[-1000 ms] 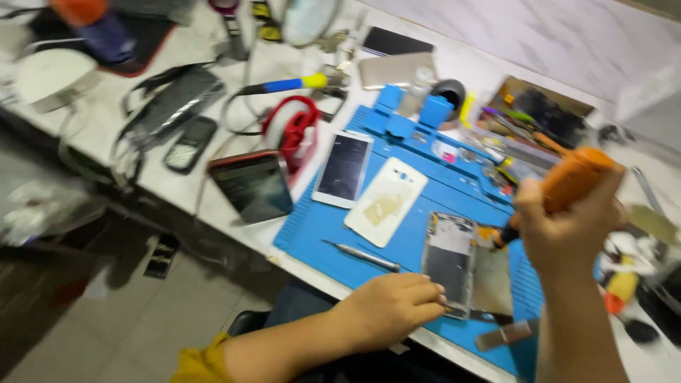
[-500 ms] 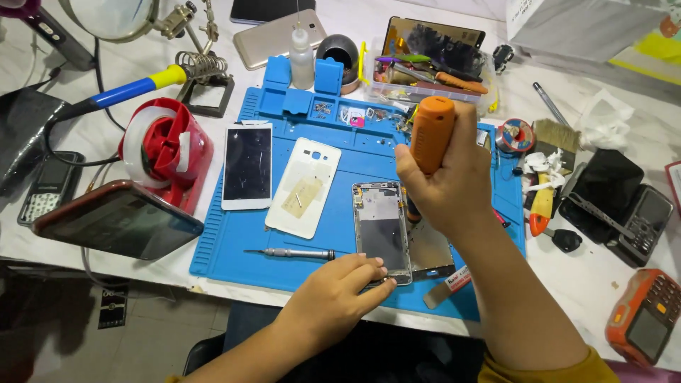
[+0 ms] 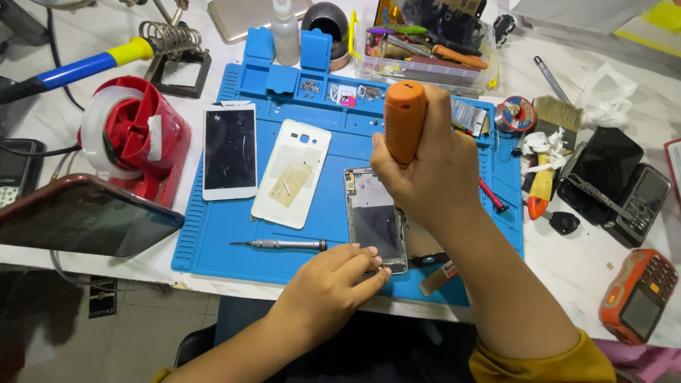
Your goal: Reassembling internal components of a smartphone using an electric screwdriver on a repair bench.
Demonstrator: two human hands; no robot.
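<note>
On blue mat [image 3: 213,234]: right hand [image 3: 425,170] grips orange screwdriver [image 3: 404,120] upright over opened phone [image 3: 374,220]; left hand [image 3: 330,284], fingers loose, steadies phone's lower edge.

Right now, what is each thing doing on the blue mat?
Opened phone: lying flat, insides showing, left hand pressing its lower edge.
Orange screwdriver: upright, gripped by right hand.
White back cover: off, inside up.
White phone: flat, screen dark.
Small screwdriver: lying unused.
</note>
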